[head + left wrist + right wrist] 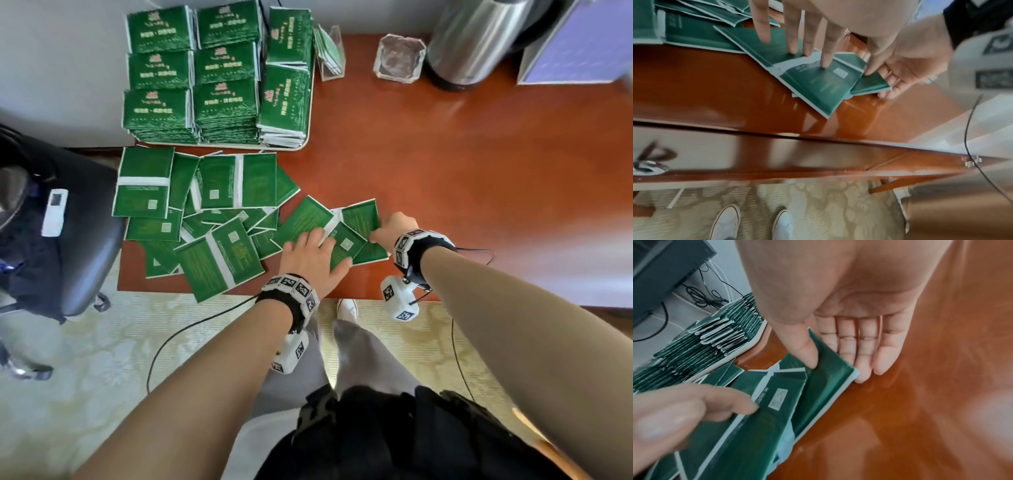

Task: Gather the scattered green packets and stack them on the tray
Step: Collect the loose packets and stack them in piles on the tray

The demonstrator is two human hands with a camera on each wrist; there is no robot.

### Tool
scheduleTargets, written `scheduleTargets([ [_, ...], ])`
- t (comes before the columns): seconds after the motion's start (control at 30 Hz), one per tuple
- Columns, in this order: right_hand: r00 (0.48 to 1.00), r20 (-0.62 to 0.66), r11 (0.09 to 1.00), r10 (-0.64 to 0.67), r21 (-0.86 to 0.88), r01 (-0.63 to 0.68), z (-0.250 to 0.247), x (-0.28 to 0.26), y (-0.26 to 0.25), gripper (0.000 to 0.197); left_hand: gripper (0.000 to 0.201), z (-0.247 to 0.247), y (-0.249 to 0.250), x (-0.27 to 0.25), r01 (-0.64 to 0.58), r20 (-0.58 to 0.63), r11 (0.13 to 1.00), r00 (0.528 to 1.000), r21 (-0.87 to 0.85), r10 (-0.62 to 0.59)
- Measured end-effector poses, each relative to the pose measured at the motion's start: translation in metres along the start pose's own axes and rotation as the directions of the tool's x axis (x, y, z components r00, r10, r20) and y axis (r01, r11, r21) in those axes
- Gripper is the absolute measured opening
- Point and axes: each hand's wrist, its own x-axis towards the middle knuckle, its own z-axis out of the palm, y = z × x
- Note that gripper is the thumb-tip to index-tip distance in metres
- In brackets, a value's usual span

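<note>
Nearest the table's front edge, the left hand [310,255] lies flat with straight, spread fingers on a small overlapping cluster of flat green foil packets with white borders [346,240], pinning them to the glossy reddish-brown wooden tabletop [462,178]. In the left wrist view its fingertips [825,64] press on the topmost packet, the one with a small white code square.

Just to the right, the right hand [388,229] takes the right edge of the rightmost packet [826,369]: the thumb [807,353] sits on top and the fingers reach under the lifted edge, a light pinch rather than a full grip.

To do this step well, I judge the left hand should keep the cluster pinned while the right hand slides its packet inward, so the edges square up before anything is lifted. The foil looks slick on the polished wood, so pushing from the side may fan the packets instead of gathering them; sliding the fingers further under would likely give a surer hold.

Farther and to the left, the larger heap of loose green packets [205,212] lies face down and overlapping, partly overhanging the table's near edge.

Beyond it, at the far left, the white rimmed tray [306,142] carries several tall, neat stacks of green packets [219,78]. The stacks look tall enough to topple if new packets are set down off-centre.
</note>
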Motion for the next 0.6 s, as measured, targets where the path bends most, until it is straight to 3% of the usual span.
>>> scheduleTargets([
  [0.07, 1.0, -0.002, 1.0, -0.003, 0.009, 0.004, 0.001, 0.001, 0.005, 0.021, 0.052, -0.008, -0.003, 0.009, 0.051, -0.01, 0.998, 0.999, -0.039, -0.051],
  [0.13, 1.0, -0.014, 0.999, -0.01, 0.037, 0.01, 0.002, 0.003, 0.007, 0.026, 0.047, -0.019, -0.013, 0.021, 0.174, -0.035, 0.982, 0.984, -0.074, -0.177],
  [0.27, 0.998, -0.056, 0.997, -0.017, 0.075, 0.022, 0.01, 0.006, 0.008, 0.028, 0.067, -0.024, -0.037, 0.041, 0.421, 0.085, 0.894, 0.907, -0.155, -0.413],
  [0.37, 0.996, -0.088, 0.998, -0.026, 0.046, 0.03, 0.017, 0.007, 0.01, 0.029, 0.079, -0.018, -0.043, 0.05, 0.409, 0.121, 0.907, 0.91, -0.102, -0.397],
  [0.5, 0.996, -0.074, 0.998, -0.053, 0.021, 0.054, 0.014, 0.006, 0.01, 0.024, 0.079, -0.019, -0.048, 0.063, 0.405, 0.195, 0.907, 0.905, -0.118, -0.378],
  [0.6, 0.995, -0.072, 0.997, -0.072, -0.018, 0.071, 0.001, 0.004, 0.012, 0.022, 0.06, -0.029, -0.052, 0.073, 0.345, 0.279, 0.935, 0.909, -0.088, -0.309],
])
